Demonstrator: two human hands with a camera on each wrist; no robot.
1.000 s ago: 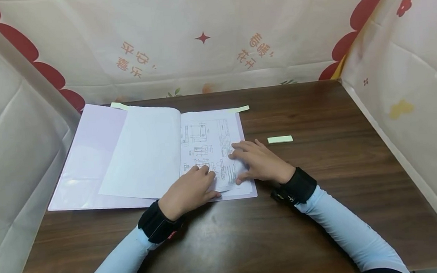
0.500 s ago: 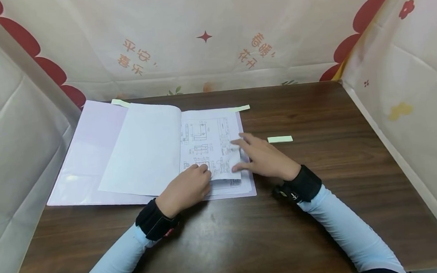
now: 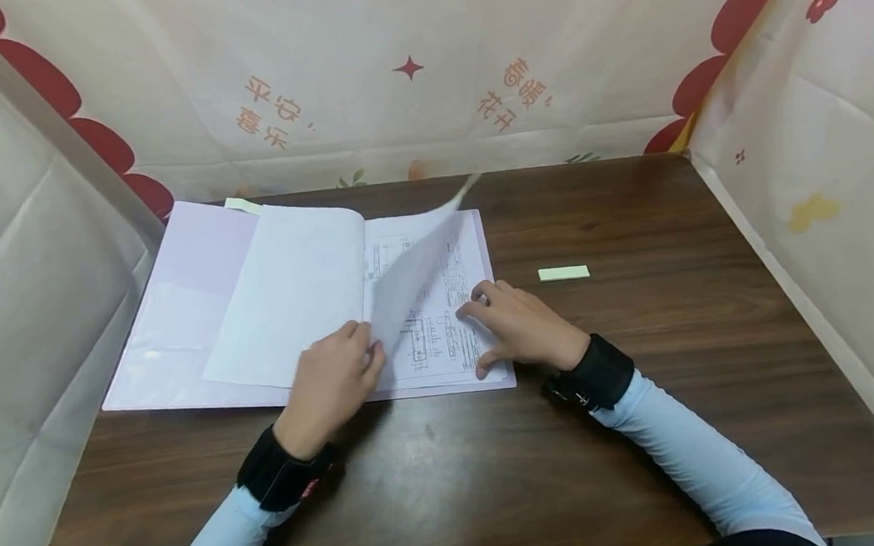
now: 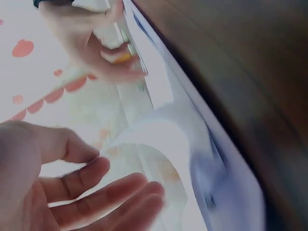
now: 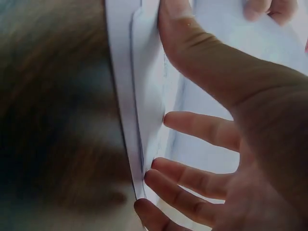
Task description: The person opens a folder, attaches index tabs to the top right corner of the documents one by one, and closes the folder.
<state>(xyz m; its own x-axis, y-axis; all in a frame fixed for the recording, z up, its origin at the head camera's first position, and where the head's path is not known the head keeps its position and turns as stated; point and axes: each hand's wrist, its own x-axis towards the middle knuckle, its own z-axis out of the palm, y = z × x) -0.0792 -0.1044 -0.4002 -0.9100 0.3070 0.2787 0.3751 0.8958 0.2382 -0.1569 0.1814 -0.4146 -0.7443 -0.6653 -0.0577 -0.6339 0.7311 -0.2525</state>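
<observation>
A light purple folder (image 3: 159, 340) lies spread on the table, with white pages inside. My left hand (image 3: 334, 375) pinches the lower corner of one page (image 3: 407, 279), which bends up and leftward off the stack. In the left wrist view thumb and index finger (image 4: 96, 168) meet at this page's edge, and the sheet (image 4: 159, 132) arches away from them. My right hand (image 3: 523, 326) rests its spread fingertips on the right margin of the drawing page (image 3: 438, 352) beneath. In the right wrist view, several fingers (image 5: 192, 178) touch the stack's edge.
A pale green paper strip (image 3: 563, 274) lies on the brown table (image 3: 630, 236), right of the folder. Another green tab (image 3: 243, 205) sticks out at the folder's top left. Patterned cloth (image 3: 407, 24) hangs behind and along both sides.
My left hand has moved left, lifting the page's lower corner and curling the sheet over toward the spine. Another drawing page now shows underneath. My right hand has shifted slightly down at the right margin.
</observation>
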